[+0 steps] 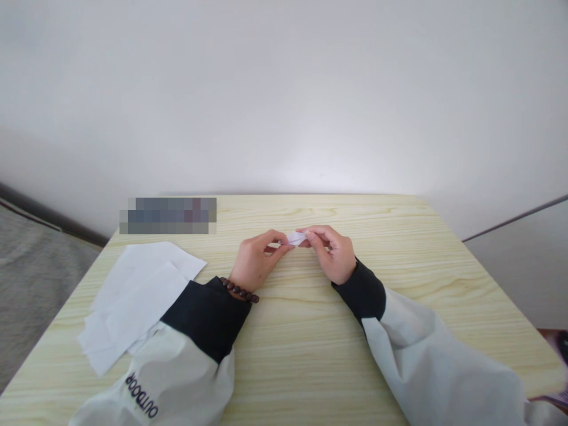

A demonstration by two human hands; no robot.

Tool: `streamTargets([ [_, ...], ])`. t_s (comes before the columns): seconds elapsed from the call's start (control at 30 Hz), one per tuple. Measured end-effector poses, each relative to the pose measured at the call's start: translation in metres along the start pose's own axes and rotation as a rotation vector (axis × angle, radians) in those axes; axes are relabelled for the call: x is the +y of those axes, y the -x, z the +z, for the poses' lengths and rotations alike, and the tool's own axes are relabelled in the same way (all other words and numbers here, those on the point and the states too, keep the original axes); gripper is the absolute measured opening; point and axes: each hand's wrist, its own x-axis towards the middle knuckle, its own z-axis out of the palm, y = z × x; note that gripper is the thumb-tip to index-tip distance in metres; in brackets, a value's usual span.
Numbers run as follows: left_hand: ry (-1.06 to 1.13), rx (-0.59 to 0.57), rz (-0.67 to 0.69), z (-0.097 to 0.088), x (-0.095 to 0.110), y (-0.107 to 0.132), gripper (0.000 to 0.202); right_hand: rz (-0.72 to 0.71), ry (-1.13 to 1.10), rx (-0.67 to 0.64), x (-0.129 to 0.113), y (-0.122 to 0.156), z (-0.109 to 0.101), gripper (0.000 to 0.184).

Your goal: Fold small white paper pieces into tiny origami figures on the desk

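Observation:
A small folded piece of white paper [296, 238] is held between my two hands above the middle of the table. My left hand [261, 255] pinches its left end between thumb and fingers. At the right end, the thumb and fingers of my right hand [332, 249] close on the same paper. Creases show on its visible part, while both ends are hidden under my fingers. A dark beaded bracelet circles my left wrist.
Several loose white paper sheets [137, 296] overlap on the left of the wood-grain table [302, 367], partly under my left sleeve. A blurred-out rectangular item [171, 216] lies at the back left. A white wall [284, 100] rises behind the table.

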Motion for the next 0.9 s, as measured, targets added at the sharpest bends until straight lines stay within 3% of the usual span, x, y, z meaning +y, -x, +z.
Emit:
streamTargets([
  [0.17,0.024,0.048,0.002,0.0000,0.0028,0.0007,0.018,0.053,-0.176,-0.001,0.0063,0.0008,0.0035,0.021],
  [0.3,0.023,0.041,0.038,0.0000,0.0033,0.0015,0.018,0.049,-0.187,-0.023,0.0070,0.0008,0.0034,0.021],
  [0.63,-0.061,-0.055,0.220,-0.0011,-0.0035,0.0008,0.013,-0.264,0.165,-0.115,0.0020,-0.0026,-0.0020,0.013],
  [0.73,-0.113,-0.095,0.247,-0.0017,-0.0053,-0.0001,0.016,-0.312,0.258,-0.116,0.0038,-0.0036,-0.0022,0.009],
  [0.9,-0.147,-0.055,0.250,-0.0020,-0.0051,-0.0007,0.014,-0.327,0.343,-0.130,0.0050,-0.0031,-0.0040,0.009],
])
